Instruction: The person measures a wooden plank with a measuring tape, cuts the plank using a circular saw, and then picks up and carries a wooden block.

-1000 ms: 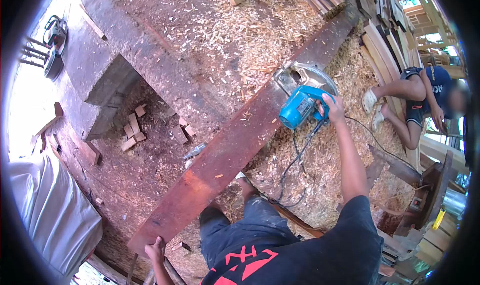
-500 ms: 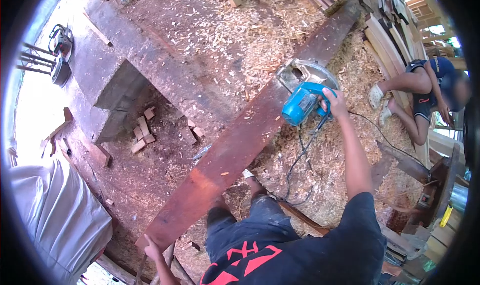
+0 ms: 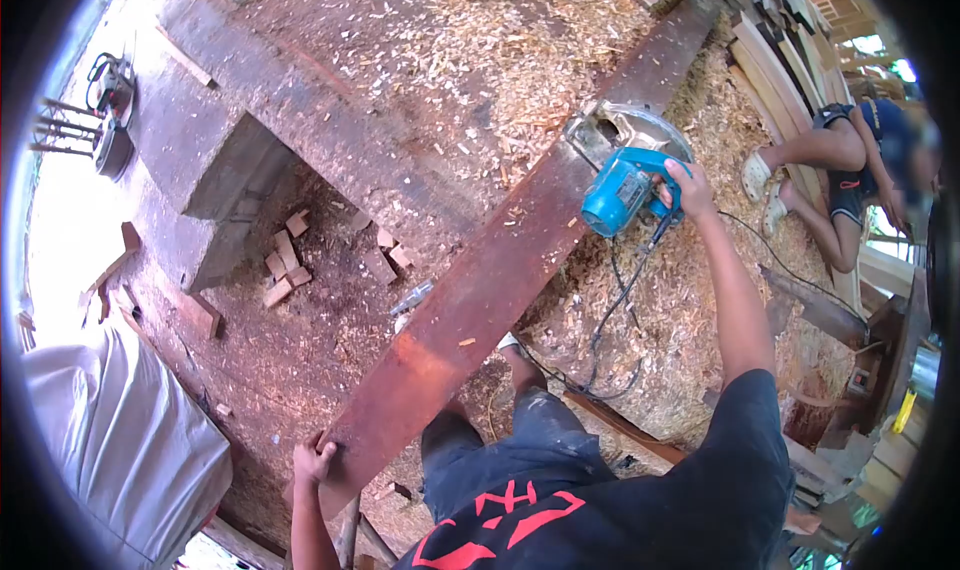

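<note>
Blurred over the head of a person (image 3: 845,160), too small to read in the print on the blue saw (image 3: 616,200), partly hidden at the fingers of the right hand (image 3: 692,190), cut off by the dark border at the grey cover (image 3: 125,440)

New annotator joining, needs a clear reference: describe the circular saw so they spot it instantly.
Find the long reddish-brown plank running diagonally from lower left to upper right. Partway up it, the circular saw sits with its metal base on the wood and the right hand on its handle. Its bright blue housing stands out from the brown plank and pale wood shavings.
</note>
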`<state>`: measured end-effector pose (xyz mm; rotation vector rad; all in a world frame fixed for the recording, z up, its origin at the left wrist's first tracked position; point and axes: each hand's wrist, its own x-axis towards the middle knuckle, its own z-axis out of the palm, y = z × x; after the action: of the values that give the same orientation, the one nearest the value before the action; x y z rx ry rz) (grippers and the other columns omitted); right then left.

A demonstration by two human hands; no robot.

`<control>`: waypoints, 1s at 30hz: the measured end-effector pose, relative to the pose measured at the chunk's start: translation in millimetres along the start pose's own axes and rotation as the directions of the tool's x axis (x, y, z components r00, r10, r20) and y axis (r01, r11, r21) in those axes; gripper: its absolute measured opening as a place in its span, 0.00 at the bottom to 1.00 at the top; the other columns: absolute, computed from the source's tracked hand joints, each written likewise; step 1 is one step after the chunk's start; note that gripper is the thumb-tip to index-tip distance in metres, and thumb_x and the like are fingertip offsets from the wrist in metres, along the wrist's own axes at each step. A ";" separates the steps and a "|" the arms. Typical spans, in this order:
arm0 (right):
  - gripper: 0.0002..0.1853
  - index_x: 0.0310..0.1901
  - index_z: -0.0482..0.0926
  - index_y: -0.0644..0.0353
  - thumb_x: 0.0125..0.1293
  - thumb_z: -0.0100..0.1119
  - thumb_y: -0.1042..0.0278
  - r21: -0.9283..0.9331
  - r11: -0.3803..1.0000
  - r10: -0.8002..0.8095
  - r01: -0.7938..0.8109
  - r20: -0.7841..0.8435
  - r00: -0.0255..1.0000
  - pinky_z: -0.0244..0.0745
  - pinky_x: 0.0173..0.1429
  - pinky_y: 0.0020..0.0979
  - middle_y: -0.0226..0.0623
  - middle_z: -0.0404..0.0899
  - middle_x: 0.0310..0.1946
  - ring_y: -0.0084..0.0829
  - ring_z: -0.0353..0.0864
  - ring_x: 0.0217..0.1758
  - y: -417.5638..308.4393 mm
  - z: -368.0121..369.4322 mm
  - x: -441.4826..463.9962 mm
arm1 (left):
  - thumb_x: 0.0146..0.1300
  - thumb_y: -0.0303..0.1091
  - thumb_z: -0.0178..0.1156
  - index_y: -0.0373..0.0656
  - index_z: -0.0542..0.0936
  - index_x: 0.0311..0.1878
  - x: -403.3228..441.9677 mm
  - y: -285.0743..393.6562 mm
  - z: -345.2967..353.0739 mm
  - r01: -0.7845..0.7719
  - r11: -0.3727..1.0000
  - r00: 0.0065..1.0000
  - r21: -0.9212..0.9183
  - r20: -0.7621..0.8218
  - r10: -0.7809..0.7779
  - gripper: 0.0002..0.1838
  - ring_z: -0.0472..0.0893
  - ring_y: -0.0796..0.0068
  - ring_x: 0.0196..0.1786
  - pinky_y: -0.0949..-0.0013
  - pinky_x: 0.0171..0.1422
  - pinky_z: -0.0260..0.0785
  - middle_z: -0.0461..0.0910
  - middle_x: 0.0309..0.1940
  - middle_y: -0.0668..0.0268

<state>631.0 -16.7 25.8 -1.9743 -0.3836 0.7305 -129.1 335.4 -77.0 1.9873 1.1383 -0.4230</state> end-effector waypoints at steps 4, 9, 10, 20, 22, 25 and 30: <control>0.23 0.31 0.77 0.68 0.66 0.53 0.50 0.012 1.000 -0.025 0.025 -0.048 0.999 0.62 0.19 0.24 0.31 0.69 0.12 0.22 0.67 0.13 -11.4 7.8 -4.8 | 0.45 0.79 0.49 0.37 0.83 0.42 -3.3 -0.6 5.9 0.061 0.931 0.993 0.360 -0.117 -0.020 0.47 0.80 0.46 0.34 0.51 0.41 0.71 0.80 0.26 0.47; 0.22 0.28 0.74 0.64 0.66 0.54 0.50 0.027 1.000 -0.004 0.004 -0.013 1.000 0.62 0.20 0.23 0.30 0.69 0.13 0.21 0.67 0.14 -9.3 3.7 -4.2 | 0.46 0.78 0.49 0.35 0.83 0.40 0.0 4.5 7.5 0.016 0.945 0.988 0.327 -0.149 0.035 0.47 0.80 0.45 0.29 0.51 0.39 0.71 0.79 0.22 0.46; 0.22 0.27 0.74 0.64 0.66 0.54 0.50 0.044 0.999 0.008 -0.007 -0.019 1.000 0.62 0.20 0.23 0.30 0.69 0.13 0.20 0.67 0.14 -8.4 4.8 -5.3 | 0.46 0.78 0.49 0.35 0.83 0.40 2.0 -0.1 9.6 0.004 0.942 0.986 0.336 -0.160 0.054 0.47 0.80 0.45 0.30 0.51 0.40 0.72 0.79 0.22 0.46; 0.22 0.27 0.74 0.64 0.64 0.56 0.49 -0.007 1.000 -0.025 0.024 -0.082 0.996 0.62 0.20 0.22 0.29 0.70 0.14 0.19 0.67 0.15 -15.5 7.7 -15.5 | 0.45 0.78 0.50 0.34 0.83 0.41 14.5 -7.5 19.1 -0.002 0.947 0.987 0.322 -0.154 0.054 0.48 0.81 0.46 0.30 0.51 0.40 0.72 0.79 0.23 0.46; 0.22 0.26 0.75 0.64 0.63 0.57 0.49 -0.013 1.000 -0.027 0.026 -0.094 0.995 0.62 0.20 0.22 0.29 0.70 0.14 0.19 0.67 0.15 -14.2 7.9 -12.6 | 0.45 0.78 0.50 0.34 0.83 0.41 12.5 -10.2 20.5 -0.001 0.952 0.987 0.308 -0.155 0.051 0.48 0.80 0.45 0.31 0.51 0.39 0.72 0.79 0.23 0.46; 0.22 0.26 0.75 0.63 0.62 0.58 0.49 -0.035 0.999 -0.044 0.040 -0.097 0.994 0.62 0.20 0.22 0.29 0.71 0.14 0.19 0.67 0.15 -18.7 10.7 -9.9 | 0.45 0.78 0.50 0.35 0.83 0.41 6.4 -17.0 25.9 0.002 0.960 0.989 0.281 -0.140 0.039 0.47 0.80 0.44 0.31 0.50 0.39 0.72 0.79 0.23 0.45; 0.22 0.24 0.75 0.63 0.61 0.60 0.50 -0.058 0.998 -0.045 0.039 -0.095 0.994 0.61 0.20 0.23 0.30 0.71 0.13 0.19 0.68 0.14 -24.6 10.5 -5.7 | 0.46 0.78 0.49 0.35 0.83 0.40 1.7 -13.3 31.4 -0.019 0.956 0.983 0.294 -0.171 0.073 0.47 0.80 0.42 0.31 0.49 0.38 0.72 0.79 0.24 0.45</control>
<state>620.7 -0.6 45.3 -2.0398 -0.3902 0.6010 -136.4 316.0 -104.1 2.3450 1.1922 -0.4120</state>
